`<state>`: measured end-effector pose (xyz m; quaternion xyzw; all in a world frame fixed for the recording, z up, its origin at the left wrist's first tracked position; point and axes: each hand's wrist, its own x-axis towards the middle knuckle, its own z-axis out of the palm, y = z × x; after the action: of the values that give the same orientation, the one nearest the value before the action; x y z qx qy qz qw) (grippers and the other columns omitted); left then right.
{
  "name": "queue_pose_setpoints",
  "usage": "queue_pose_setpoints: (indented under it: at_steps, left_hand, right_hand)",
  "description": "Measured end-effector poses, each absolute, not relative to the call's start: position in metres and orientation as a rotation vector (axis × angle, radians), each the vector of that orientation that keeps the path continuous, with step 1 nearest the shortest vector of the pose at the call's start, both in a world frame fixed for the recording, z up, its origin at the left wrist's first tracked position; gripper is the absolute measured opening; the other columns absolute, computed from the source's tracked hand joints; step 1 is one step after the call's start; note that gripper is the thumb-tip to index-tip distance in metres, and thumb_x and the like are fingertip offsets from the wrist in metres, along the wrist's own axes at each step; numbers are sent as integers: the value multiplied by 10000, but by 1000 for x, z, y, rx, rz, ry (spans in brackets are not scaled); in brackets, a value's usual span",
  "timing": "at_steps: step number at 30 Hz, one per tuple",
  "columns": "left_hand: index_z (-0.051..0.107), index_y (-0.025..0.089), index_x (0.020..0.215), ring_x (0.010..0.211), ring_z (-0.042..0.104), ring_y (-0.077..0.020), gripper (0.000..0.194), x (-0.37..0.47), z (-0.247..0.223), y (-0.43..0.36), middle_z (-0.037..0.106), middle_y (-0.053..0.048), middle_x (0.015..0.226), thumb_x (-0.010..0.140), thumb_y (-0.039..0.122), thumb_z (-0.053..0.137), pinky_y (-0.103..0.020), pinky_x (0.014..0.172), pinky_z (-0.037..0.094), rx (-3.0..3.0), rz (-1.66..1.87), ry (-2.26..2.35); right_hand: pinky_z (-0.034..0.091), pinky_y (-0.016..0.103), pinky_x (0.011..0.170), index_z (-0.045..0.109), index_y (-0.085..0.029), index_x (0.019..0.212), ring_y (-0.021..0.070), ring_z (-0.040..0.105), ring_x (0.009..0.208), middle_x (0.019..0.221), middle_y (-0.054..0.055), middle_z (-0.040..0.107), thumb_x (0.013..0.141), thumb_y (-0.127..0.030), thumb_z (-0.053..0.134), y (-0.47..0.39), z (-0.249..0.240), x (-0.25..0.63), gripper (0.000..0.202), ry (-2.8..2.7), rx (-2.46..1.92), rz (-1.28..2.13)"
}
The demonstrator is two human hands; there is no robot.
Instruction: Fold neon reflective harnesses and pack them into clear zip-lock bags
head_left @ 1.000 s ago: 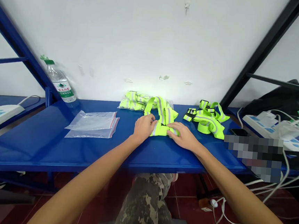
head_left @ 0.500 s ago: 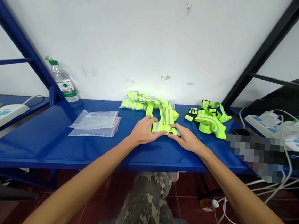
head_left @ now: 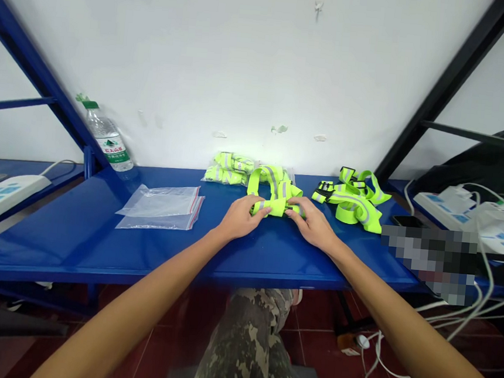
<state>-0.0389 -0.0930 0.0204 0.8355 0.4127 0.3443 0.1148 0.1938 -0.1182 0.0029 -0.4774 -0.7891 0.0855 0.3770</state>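
A neon-yellow reflective strap [head_left: 276, 206] with a grey stripe lies partly folded on the blue table. My left hand [head_left: 243, 215] grips the near fold's left end, thumb in front. At its right end my right hand [head_left: 313, 221] pinches the strap, beside a small dark piece that looks like a buckle. A loop of the strap rises just behind the fold. Behind and to the left lie similar yellow straps in clear bags [head_left: 228, 169]. To the right is a loose heap of reflective straps [head_left: 357, 201] with black buckles.
Flat clear zip bags [head_left: 162, 207] with red edges lie on the left of the blue table [head_left: 75, 238]. A water bottle [head_left: 109, 138] leans at the back left. A phone [head_left: 409, 221], power strips and white cables [head_left: 486, 280] are on the right.
Both hands have moved slightly away from me with the strap's near fold. The fold looks rolled a little further, and my right fingers have curled in closer around its end.
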Motion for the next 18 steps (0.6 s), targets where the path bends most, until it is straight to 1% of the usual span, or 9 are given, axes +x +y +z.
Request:
queue_pose_setpoints:
  at_steps: [3,5,6,8,10,13,16,18]
  left_hand:
    - [692,140,932,757,627,-196,441,-35,22,-87,713,-84,891,928,527,480,-286,684,449,2382,1008,1290]
    - [678,144,856,690,595,-178,473,-34,22,-84,689,-58,793,932,553,453,-271,632,415,2318,1019,1312]
    - [673,147,846,684,592,-175,480,-34,20,-82,683,-49,777,933,560,444,-266,626,408,2279,1032,1309]
    - [671,157,888,725,608,-180,464,-33,17,-79,691,-43,814,935,558,441,-262,642,414,2192,1074,1306]
    - [663,173,997,767,621,-187,413,-33,13,-77,704,-45,901,933,530,463,-269,673,427,2119,1114,1351]
    - [630,200,1117,759,616,-195,370,-32,9,-75,699,-51,932,916,489,514,-292,701,441,2090,1133,1473]
    - [622,199,1129,843,619,-210,315,-30,8,-73,677,-64,949,895,403,567,-316,783,465,2165,1176,1503]
    - [624,185,1116,905,612,-219,271,-28,8,-71,670,-74,980,878,310,587,-338,852,465,2253,1206,1490]
  right_hand:
    - [481,374,923,572,-212,1146,248,618,1080,1152,104,629,1001,-424,399,-114,2,191,310,-2015,-1207,96]
    - [488,367,899,583,-208,1129,242,620,1057,1131,104,629,1010,-411,374,-110,2,189,315,-2002,-1202,60]
    - [488,364,898,587,-208,1126,240,617,1060,1131,105,628,1013,-406,362,-107,2,187,320,-1991,-1195,46]
    - [483,363,915,589,-204,1135,239,608,1085,1140,111,626,1019,-394,339,-101,2,184,335,-1962,-1186,26]
    - [474,367,942,590,-201,1144,238,604,1105,1145,113,635,1022,-375,325,-96,0,181,340,-1945,-1192,29]
    - [478,377,928,587,-211,1143,243,617,1088,1154,95,658,1015,-354,344,-90,-4,179,309,-1941,-1254,61]
    - [499,390,837,595,-221,1082,254,645,972,1057,76,689,998,-370,392,-90,-6,178,266,-1931,-1363,69]
    - [495,403,837,616,-207,1000,257,635,938,1010,87,688,991,-358,404,-92,-6,177,261,-1954,-1357,22]
